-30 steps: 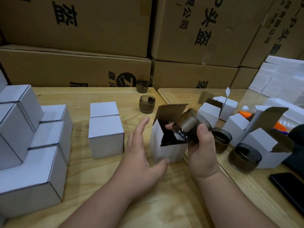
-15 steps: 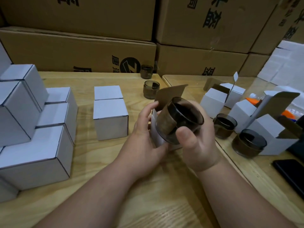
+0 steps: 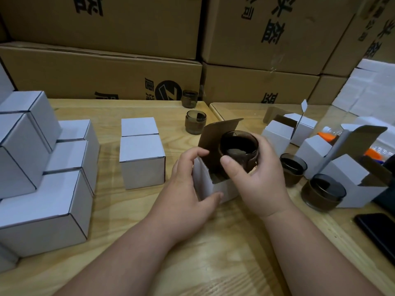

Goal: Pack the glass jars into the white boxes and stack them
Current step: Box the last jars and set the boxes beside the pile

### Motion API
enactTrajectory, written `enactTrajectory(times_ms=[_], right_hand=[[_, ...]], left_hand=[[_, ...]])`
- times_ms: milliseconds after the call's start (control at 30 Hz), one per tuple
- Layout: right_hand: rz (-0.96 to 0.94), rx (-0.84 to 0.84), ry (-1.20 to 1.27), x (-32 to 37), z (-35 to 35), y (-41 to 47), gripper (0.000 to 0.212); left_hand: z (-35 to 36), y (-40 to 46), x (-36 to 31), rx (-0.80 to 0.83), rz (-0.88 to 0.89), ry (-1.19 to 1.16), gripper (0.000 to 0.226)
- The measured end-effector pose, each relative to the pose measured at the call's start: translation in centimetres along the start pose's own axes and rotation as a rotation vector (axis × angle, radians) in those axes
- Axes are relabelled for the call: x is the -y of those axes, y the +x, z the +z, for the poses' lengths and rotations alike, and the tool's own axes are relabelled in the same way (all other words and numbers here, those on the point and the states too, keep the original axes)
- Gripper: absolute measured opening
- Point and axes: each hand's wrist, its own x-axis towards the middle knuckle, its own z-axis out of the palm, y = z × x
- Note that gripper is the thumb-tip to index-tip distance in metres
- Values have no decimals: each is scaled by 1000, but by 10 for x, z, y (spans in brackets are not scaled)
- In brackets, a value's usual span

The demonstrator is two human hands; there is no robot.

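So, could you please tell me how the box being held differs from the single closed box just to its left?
The held box has its lid flap raised, showing a brown inside; the closed box is shut, all white. The left hand grips the held box while the right hand holds a glass jar above its opening; the closed box stands untouched. Both are small, white and upright on the wooden table.

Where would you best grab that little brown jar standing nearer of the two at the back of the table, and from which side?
I'd take the jar round its ribbed lower wall, coming from the front, the person's side. It stands upright with its mouth open upward and free table in front, while the other jar and the cardboard cartons crowd behind it. A hold across the rim from above should work too.
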Motion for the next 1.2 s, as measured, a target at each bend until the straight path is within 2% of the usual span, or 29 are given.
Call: enactTrajectory(times_ms=[200, 267, 367, 633, 700, 767, 833, 867, 933, 1033, 1200], right_hand=[[-64, 69, 119, 0, 6, -3, 54], [-82, 76, 75, 0, 6, -2, 43], [-139, 79, -123, -4, 6, 0, 24], [-139, 234, -308, -5, 2, 2, 43], [-119, 148, -207, -5, 3, 1, 38], [-49, -37, -9, -6, 4, 2, 28], [104, -188, 258, -8, 5, 3, 26], [195, -207, 373, -10, 4, 5, 27], [332, -144, 487, -15, 5, 7, 28], [420, -21, 554, -19, 8, 8, 40], [367, 77, 513, -20, 10, 6, 54]], left_hand=[[1, 0, 2, -2, -4, -40, 83], [2, 1, 3, -8, -3, -48, 82], [3, 0, 2, -15, -3, -57, 81], [0, 1, 2, -12, 1, -62, 87], [-1, 2, 3, -9, 5, -64, 95], [-1, 2, 4, 0, -4, -70, 97], [0, 2, 5, 9, -19, -78, 90], [0, 2, 5, 11, -24, -72, 84], [0, 1, 6, 24, -25, -47, 74], [0, 1, 6, 41, 17, -25, 61], [-1, 0, 6, 23, 76, -72, 45]])
